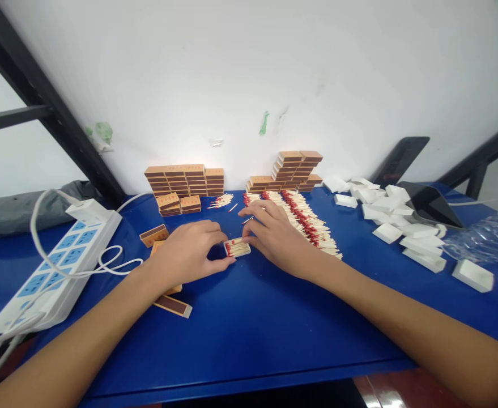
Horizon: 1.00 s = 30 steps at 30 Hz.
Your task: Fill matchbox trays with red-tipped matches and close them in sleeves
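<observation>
A small white matchbox tray (243,253) with red-headed matches in it lies on the blue table. My left hand (189,252) grips its left end between thumb and fingers. At the tray's right end is my right hand (272,229), its lower fingers at the edge and a single match (247,220) pinched higher up. Long rows of loose matches (306,218) spread just beyond the right hand. A smaller bunch of matches (221,201) lies behind the tray. Several loose matchbox covers (173,305) are near my left hand, partly hidden by the forearm.
Matchboxes stand stacked along the wall, one block (184,180) at the left and another (293,170) at the right. White trays (384,209) lie heaped at the right, near a dark phone-like device (431,204) and clear plastic (480,238). A white power strip (62,263) with cables occupies the left.
</observation>
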{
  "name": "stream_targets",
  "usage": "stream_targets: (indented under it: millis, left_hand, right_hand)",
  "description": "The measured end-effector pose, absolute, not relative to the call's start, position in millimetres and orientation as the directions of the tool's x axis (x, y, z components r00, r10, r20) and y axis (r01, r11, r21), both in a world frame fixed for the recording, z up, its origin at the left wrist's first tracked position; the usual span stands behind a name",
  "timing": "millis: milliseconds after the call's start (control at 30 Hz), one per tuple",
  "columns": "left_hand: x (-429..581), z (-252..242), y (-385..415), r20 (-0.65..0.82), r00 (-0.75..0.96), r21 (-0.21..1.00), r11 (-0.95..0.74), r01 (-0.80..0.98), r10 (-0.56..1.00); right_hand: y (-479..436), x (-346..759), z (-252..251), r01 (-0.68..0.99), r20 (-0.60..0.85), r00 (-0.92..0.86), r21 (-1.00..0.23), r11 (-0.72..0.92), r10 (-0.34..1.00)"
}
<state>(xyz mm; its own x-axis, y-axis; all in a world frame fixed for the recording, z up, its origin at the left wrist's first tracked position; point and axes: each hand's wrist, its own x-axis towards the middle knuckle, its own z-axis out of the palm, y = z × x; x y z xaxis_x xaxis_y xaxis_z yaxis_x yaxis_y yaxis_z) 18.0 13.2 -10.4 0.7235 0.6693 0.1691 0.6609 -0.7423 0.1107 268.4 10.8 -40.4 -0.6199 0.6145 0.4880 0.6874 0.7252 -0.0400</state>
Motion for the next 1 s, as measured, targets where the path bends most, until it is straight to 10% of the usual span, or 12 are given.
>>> stream_targets:
  millis: [1000]
  left_hand:
    - [18, -11, 13, 0.165, 0.726, 0.107, -0.744, 0.66, 0.668]
  right_hand:
    - [42, 294, -46, 0.745, 0.501, -0.528, -0.115, 0.657, 0.686]
